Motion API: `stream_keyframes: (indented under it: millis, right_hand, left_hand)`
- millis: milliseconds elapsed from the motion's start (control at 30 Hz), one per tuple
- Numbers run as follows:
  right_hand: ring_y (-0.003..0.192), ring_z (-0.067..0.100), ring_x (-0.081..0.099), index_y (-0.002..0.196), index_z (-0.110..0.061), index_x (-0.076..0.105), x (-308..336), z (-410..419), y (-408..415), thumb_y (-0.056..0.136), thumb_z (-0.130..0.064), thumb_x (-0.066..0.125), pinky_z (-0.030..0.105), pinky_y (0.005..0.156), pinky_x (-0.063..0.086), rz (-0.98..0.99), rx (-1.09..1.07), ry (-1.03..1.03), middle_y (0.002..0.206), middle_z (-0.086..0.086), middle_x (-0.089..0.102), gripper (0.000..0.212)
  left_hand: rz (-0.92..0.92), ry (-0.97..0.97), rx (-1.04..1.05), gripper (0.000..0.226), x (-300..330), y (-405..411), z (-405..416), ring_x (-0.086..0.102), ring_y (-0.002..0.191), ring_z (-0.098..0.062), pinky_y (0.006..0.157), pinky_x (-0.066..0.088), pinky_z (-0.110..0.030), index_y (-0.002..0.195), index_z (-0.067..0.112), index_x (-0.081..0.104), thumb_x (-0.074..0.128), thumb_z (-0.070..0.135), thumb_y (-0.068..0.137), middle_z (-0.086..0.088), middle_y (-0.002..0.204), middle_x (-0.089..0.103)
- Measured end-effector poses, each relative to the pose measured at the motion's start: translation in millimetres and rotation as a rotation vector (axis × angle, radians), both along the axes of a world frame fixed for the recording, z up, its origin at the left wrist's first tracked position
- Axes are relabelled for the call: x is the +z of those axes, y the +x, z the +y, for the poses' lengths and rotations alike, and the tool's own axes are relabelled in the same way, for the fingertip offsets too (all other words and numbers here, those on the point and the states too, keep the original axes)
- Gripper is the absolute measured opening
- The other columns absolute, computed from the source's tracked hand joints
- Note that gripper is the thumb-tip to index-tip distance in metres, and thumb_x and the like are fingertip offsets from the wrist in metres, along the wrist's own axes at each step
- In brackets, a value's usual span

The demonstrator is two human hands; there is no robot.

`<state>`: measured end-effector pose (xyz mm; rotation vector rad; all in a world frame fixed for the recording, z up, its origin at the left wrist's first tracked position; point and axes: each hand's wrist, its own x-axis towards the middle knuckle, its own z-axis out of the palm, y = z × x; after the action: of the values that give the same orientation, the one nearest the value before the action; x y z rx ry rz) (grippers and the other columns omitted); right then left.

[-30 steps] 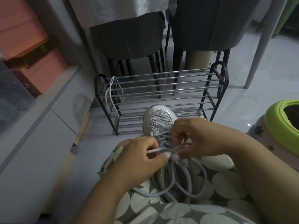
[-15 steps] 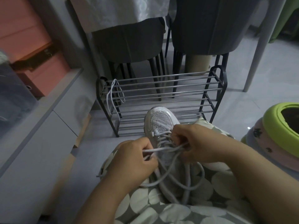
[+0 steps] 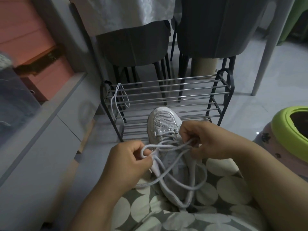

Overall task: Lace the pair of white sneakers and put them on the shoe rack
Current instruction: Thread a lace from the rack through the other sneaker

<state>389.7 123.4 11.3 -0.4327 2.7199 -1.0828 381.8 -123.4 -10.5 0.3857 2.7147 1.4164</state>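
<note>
A white sneaker (image 3: 164,122) lies on my lap, toe pointing away toward the black wire shoe rack (image 3: 168,104). Its grey-white lace (image 3: 171,165) runs through the eyelets and hangs in long loops over the tongue. My left hand (image 3: 128,162) pinches a loop of that lace at the shoe's left side. My right hand (image 3: 203,140) pinches the lace at the right side, near the upper eyelets. A second loose lace (image 3: 116,99) hangs over the rack's top left bars. The other sneaker is not in view.
Two dark chairs (image 3: 133,44) and a table leg (image 3: 265,52) stand behind the rack. A grey cabinet (image 3: 50,130) runs along the left. A green-rimmed round container (image 3: 286,130) sits at the right on the tiled floor.
My hands have drawn apart, left hand leftward and right hand rightward, pulling the lace out into a loop across the shoe. The camera has moved closer to the rack.
</note>
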Motion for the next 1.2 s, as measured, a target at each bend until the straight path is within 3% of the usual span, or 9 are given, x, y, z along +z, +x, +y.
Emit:
stream_keyframes:
  millis: [133, 333, 433, 533, 633, 733, 900, 1000, 1200]
  right_hand:
    - [0.07, 0.016, 0.054, 0.084, -0.032, 0.054, -1, -4, -4, 0.065, -0.004, 0.069, 0.041, 0.064, 0.049, -0.045, 0.041, -0.026, 0.079, -0.006, 0.058, 0.037]
    - [0.08, 0.008, 0.057, 0.088, -0.032, 0.06, 4, -7, -4, 0.07, -0.011, 0.072, 0.037, 0.074, 0.052, -0.008, 0.073, 0.036, 0.086, -0.012, 0.059, 0.03]
    - [0.092, 0.002, 0.052, 0.093, -0.037, 0.061, 8, -12, -1, 0.07, -0.02, 0.076, 0.022, 0.076, 0.049, 0.124, 0.093, 0.065, 0.099, -0.017, 0.053, 0.032]
    - [0.095, 0.001, 0.047, 0.09, -0.034, 0.067, 10, -25, 3, 0.07, -0.028, 0.078, 0.014, 0.077, 0.04, 0.297, 0.09, 0.037, 0.097, -0.016, 0.049, 0.023]
    - [0.082, 0.007, 0.042, 0.074, -0.031, 0.07, -1, -42, 4, 0.067, -0.037, 0.077, 0.025, 0.071, 0.037, 0.479, 0.114, 0.163, 0.083, -0.013, 0.044, 0.011]
    - [0.076, 0.012, 0.038, 0.064, -0.032, 0.067, -11, -53, 2, 0.059, -0.049, 0.071, 0.029, 0.067, 0.028, 0.574, 0.086, 0.348, 0.079, -0.013, 0.032, 0.018]
    - [0.08, 0.012, 0.038, 0.064, -0.031, 0.067, -16, -62, 4, 0.06, -0.04, 0.073, 0.029, 0.069, 0.022, 0.497, 0.098, 0.35, 0.079, -0.012, 0.033, 0.012]
    - [0.083, 0.005, 0.031, 0.067, -0.028, 0.067, -8, -53, 5, 0.066, -0.034, 0.073, 0.03, 0.069, 0.021, 0.414, 0.134, 0.28, 0.081, -0.012, 0.035, 0.008]
    - [0.087, -0.001, 0.043, 0.075, -0.026, 0.071, 7, -23, 5, 0.07, -0.021, 0.072, 0.017, 0.075, 0.034, 0.215, 0.336, 0.142, 0.084, -0.012, 0.046, 0.007]
  left_hand:
    - [-0.047, 0.023, 0.01, 0.012, -7, 0, -3, 0.056, 0.055, -0.012, 0.057, 0.053, -0.043, 0.072, 0.027, 0.066, 0.078, 0.026, 0.069, 0.001, 0.06, 0.065]
    - [-0.142, 0.174, -0.006, 0.016, -8, -7, 1, 0.056, 0.053, -0.007, 0.053, 0.048, -0.022, 0.065, 0.012, 0.067, 0.081, 0.007, 0.072, 0.0, 0.055, 0.064]
    - [-0.148, 0.215, -0.043, 0.014, -9, -10, 2, 0.059, 0.056, -0.011, 0.055, 0.05, -0.024, 0.066, 0.01, 0.069, 0.08, 0.004, 0.072, -0.008, 0.061, 0.066]
    - [-0.164, 0.262, -0.083, 0.017, -11, -11, 2, 0.06, 0.06, -0.017, 0.059, 0.051, -0.034, 0.067, 0.011, 0.069, 0.083, 0.02, 0.066, -0.012, 0.064, 0.067]
    - [-0.183, 0.31, -0.075, 0.03, -16, -13, 1, 0.057, 0.062, -0.018, 0.061, 0.049, -0.036, 0.069, 0.009, 0.069, 0.082, 0.034, 0.057, -0.011, 0.064, 0.064]
    - [-0.201, 0.322, -0.079, 0.018, -17, -13, 0, 0.058, 0.063, -0.019, 0.064, 0.051, -0.039, 0.07, 0.012, 0.07, 0.08, 0.023, 0.061, -0.011, 0.065, 0.064]
    - [-0.192, 0.345, -0.077, 0.034, -16, -11, 1, 0.057, 0.067, -0.024, 0.066, 0.052, -0.058, 0.074, 0.006, 0.069, 0.082, 0.034, 0.058, -0.031, 0.076, 0.063]
    - [-0.197, 0.352, -0.091, 0.025, -15, -11, 2, 0.059, 0.065, -0.021, 0.065, 0.053, -0.044, 0.071, 0.012, 0.071, 0.082, 0.029, 0.058, -0.017, 0.066, 0.065]
    - [-0.223, 0.39, -0.106, 0.009, -15, -10, 4, 0.061, 0.062, -0.016, 0.061, 0.054, -0.026, 0.069, 0.015, 0.072, 0.076, 0.014, 0.061, -0.004, 0.062, 0.067]
